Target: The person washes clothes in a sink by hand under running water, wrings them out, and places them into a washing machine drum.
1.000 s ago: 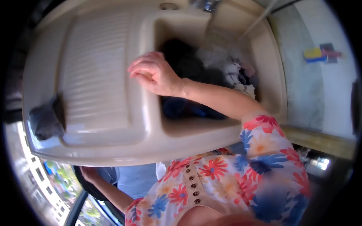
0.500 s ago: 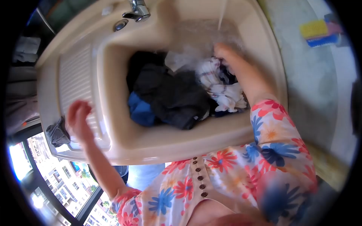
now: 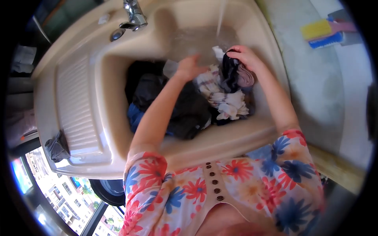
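My right hand [image 3: 245,58] is closed on a dark garment [image 3: 230,74] at the right side of the sink. A greyish-pink cloth [image 3: 245,77] hangs bunched just under it. My left hand [image 3: 189,68] is over the basin beside a white checked cloth [image 3: 208,83], with its fingers apart and somewhat blurred. White ruffled fabric [image 3: 232,105] lies below the checked piece. Black and dark grey clothes [image 3: 188,111] fill the left and front of the basin, partly behind my left forearm. A bit of blue cloth [image 3: 134,116] shows at their edge.
Water runs in a thin stream [image 3: 221,17] into the beige sink [image 3: 271,59]. A chrome tap [image 3: 134,16] stands at the back. On the ribbed drainboard [image 3: 78,102] lies a small grey cloth [image 3: 57,147]. A yellow sponge [image 3: 316,30] and a blue-bristled brush [image 3: 327,40] rest on the right-hand ledge.
My left hand has swung from above the drainboard into the basin, toward the checked cloth. My right hand has come up from the pile with the dark garment, which now shows more.
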`<state>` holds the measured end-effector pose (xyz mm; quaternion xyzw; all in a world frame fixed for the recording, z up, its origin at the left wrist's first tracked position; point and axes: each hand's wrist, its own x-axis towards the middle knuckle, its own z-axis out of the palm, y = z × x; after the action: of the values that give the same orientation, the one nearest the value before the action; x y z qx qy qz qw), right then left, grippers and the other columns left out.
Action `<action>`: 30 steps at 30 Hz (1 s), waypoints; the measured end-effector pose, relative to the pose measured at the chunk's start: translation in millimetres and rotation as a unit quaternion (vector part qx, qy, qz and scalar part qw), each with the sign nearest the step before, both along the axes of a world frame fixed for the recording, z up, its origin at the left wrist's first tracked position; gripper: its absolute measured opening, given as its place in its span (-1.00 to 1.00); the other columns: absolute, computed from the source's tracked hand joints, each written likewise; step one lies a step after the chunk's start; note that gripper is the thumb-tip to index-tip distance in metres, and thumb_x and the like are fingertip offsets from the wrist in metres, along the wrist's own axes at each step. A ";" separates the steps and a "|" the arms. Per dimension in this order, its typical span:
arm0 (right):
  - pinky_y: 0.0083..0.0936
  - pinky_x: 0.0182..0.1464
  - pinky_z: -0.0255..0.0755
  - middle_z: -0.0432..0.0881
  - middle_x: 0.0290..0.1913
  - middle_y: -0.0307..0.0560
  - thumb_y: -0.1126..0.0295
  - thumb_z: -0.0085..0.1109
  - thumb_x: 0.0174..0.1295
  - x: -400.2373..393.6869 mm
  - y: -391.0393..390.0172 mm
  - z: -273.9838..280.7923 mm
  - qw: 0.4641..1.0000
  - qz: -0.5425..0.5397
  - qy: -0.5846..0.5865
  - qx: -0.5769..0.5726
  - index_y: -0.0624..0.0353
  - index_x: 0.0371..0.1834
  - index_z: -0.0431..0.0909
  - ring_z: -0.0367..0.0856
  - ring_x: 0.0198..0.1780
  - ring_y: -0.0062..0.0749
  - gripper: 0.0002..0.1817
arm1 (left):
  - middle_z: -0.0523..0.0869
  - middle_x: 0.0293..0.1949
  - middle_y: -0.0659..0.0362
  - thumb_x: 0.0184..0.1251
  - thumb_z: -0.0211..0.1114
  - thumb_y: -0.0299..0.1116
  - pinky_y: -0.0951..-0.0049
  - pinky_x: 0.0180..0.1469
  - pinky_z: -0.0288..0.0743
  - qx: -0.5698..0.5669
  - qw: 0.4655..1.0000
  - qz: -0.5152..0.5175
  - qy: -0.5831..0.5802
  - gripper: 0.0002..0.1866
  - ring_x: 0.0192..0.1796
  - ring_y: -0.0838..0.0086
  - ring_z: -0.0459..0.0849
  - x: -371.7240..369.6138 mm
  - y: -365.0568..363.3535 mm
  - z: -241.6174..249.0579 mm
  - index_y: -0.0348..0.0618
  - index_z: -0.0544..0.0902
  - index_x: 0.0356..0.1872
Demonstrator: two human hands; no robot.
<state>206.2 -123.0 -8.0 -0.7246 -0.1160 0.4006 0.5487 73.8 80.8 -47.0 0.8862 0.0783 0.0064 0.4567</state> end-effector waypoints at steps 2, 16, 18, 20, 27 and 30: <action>-0.68 -0.23 0.34 0.58 -0.40 -0.24 0.37 0.20 0.02 -8.7 11.9 8.5 0.992 0.069 -0.102 0.008 0.27 -0.30 0.57 0.47 -0.32 -0.64 -0.78 | 0.60 -0.12 0.02 -0.06 0.36 -0.29 0.45 -0.11 0.46 -0.024 0.996 0.021 -0.088 -0.53 -0.20 0.38 0.60 11.5 -21.1 0.3 -0.17 0.53 -0.05; -0.23 0.05 0.34 0.46 0.03 0.02 0.10 0.28 -0.18 -16.4 -36.2 -59.3 0.835 0.215 -0.413 -0.294 0.04 0.00 0.45 0.39 0.07 -0.05 -0.41 | 0.62 -0.47 0.22 -0.12 0.10 -0.63 0.67 -0.39 0.35 -0.273 0.957 -0.040 0.092 -0.82 -0.44 0.64 0.51 -61.4 34.1 72.6 -0.26 0.60 -0.43; -0.23 0.03 0.35 0.44 0.05 0.01 0.13 0.27 -0.19 -31.7 -35.3 -33.5 0.807 0.280 -0.386 -0.348 0.03 -0.02 0.46 0.37 0.09 -0.06 -0.43 | 0.63 -0.49 0.19 -0.12 0.16 -0.60 0.60 -0.31 0.40 -0.439 0.896 0.067 -0.012 -0.88 -0.41 0.57 0.56 -52.3 62.3 102.8 -0.28 0.59 -0.48; -0.22 0.02 0.36 0.42 0.06 0.01 0.13 0.27 -0.20 -36.8 -28.5 2.1 0.765 0.359 -0.352 -0.402 0.03 -0.03 0.47 0.36 0.09 -0.06 -0.44 | 0.62 -0.51 0.08 -0.17 0.12 -0.66 0.37 -0.20 0.49 -0.544 0.831 0.074 -0.083 -0.87 -0.42 0.37 0.60 -44.9 73.4 132.8 -0.32 0.55 -0.50; -0.30 0.06 0.35 0.45 0.05 0.09 0.02 0.32 -0.25 1.2 31.1 -1.3 0.859 0.348 -0.271 -0.260 0.02 0.07 0.44 0.43 0.08 -0.12 -0.29 | 0.62 -0.44 0.11 -0.07 0.14 -0.64 0.25 -0.14 0.51 -0.553 0.803 -0.076 -0.207 -0.81 -0.33 0.28 0.63 -8.7 69.2 205.8 -0.34 0.57 -0.34; -0.43 0.01 0.37 0.57 -0.09 0.03 0.19 0.24 -0.08 -35.1 81.4 -27.4 0.952 0.286 -0.110 -0.023 0.22 -0.02 0.48 0.52 -0.05 -0.34 -0.47 | 0.65 -0.40 0.16 0.02 0.28 -0.51 0.61 -0.26 0.46 -0.481 0.864 -0.075 -0.129 -0.79 -0.34 0.55 0.61 20.4 47.8 181.9 -0.29 0.59 -0.26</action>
<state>171.2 -41.6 -35.4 -0.7129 -0.3691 0.4609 0.3782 94.2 128.5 134.9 0.5511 -0.0551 0.0480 0.8312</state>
